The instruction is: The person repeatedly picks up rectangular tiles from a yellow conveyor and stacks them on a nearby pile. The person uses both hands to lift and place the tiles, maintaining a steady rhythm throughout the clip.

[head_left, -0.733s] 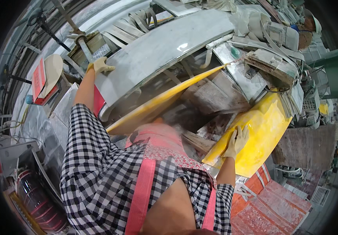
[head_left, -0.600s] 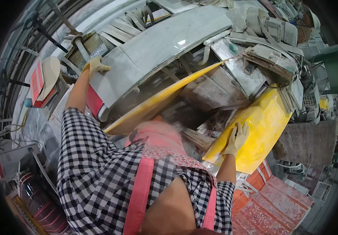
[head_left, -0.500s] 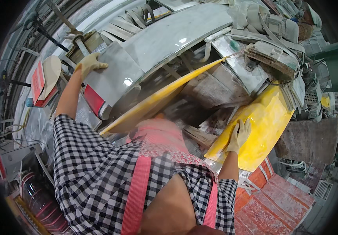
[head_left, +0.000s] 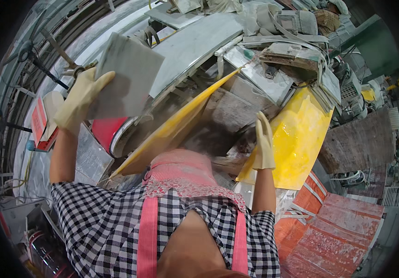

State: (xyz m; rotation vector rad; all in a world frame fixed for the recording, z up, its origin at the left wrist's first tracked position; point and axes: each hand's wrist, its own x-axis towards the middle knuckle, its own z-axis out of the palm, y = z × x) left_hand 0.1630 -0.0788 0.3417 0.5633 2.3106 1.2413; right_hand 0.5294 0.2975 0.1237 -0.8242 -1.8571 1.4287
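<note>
My left hand (head_left: pixel 80 96), in a cream glove, grips the left edge of a flat grey square tile (head_left: pixel 126 76). The tile is tilted up, its near edge above a round red thing (head_left: pixel 107 134). My right hand (head_left: pixel 264 144), gloved alike, is raised with its fingers stretched upward and holds nothing. Beside that hand a glossy yellow sheet (head_left: pixel 301 141) slopes down at the right. Another yellow sheet (head_left: pixel 176 123) stands on edge in front of my pink apron (head_left: pixel 181 169).
Beyond the tile runs a long pale grey work surface (head_left: pixel 195 46). White straps and dusty boards (head_left: pixel 280 60) are piled at the far right. A red-and-white box (head_left: pixel 39 121) stands at the left, and an orange-red sheet (head_left: pixel 333 227) lies low at the right.
The grey tile has been lifted off the work surface and tilted up in my left hand. My right hand has come up off the yellow sheet.
</note>
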